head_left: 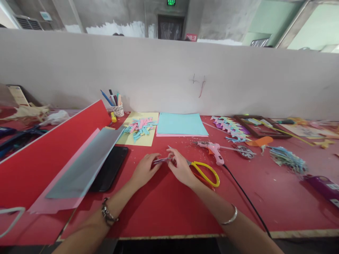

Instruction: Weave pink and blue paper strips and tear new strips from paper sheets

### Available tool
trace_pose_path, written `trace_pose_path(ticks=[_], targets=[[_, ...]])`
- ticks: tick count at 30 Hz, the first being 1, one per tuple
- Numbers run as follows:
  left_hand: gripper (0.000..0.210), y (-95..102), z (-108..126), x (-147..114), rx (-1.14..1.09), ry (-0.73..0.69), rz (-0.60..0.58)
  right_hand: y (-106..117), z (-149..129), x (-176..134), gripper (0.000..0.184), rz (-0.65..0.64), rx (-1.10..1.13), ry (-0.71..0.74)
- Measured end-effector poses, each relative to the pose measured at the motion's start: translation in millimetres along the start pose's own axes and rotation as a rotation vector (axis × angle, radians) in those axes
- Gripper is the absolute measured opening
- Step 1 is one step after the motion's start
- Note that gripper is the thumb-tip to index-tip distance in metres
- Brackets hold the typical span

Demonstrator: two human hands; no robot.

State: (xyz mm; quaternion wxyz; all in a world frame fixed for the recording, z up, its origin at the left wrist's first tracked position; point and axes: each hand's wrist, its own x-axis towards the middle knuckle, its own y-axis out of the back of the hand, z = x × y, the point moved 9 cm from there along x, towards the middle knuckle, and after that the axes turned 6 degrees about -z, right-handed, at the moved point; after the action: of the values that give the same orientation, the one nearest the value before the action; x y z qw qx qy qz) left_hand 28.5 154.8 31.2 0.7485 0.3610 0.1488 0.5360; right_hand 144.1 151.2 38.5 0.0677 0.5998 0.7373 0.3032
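Paper piece (162, 160) left of the scissors (201, 174), clamped in left hand (146, 168) and right hand (180, 167) grip, appears unfinished; loose strips (141, 127) lie far-left unused, zigzag pieces (231, 127) far-right apparently done.

Paper and plastic on my smooth red tabletop (156, 218)
The strip (161, 160) I hold looks like thin paper, the blue sheets (182, 124) matt paper; the glue gun (215, 151) is glossy plastic, the scissor handles (205, 164) smooth plastic, my bangle (233, 217) polished metal.
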Motion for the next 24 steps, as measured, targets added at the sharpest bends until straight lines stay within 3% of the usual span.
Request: trace_pose_path(ticks=[3, 6, 17, 24], targets=[[0.031, -2.1, -1.1, -0.2, -0.071, 0.038, -0.024, 0.4, 6.2, 1.5, 0.02, 0.021, 0.078, -0.055], [0.031, -0.8, 1.3, 0.2, -0.078, 0.039, -0.028, -1.3, 5.3, 3.2, 0.023, -0.014, 0.14, -0.067], [0.029, -14.7, 3.5, -0.5, -0.025, -0.055, -0.191, -4.0, -8.9, 0.2, 0.028, -0.077, -0.179, 0.064], [0.029, -8.6, 3.8, 0.5, 0.036, 0.014, -0.179, 0.4, -1.0, 2.2, 0.017, -0.048, -0.165, -0.029]])
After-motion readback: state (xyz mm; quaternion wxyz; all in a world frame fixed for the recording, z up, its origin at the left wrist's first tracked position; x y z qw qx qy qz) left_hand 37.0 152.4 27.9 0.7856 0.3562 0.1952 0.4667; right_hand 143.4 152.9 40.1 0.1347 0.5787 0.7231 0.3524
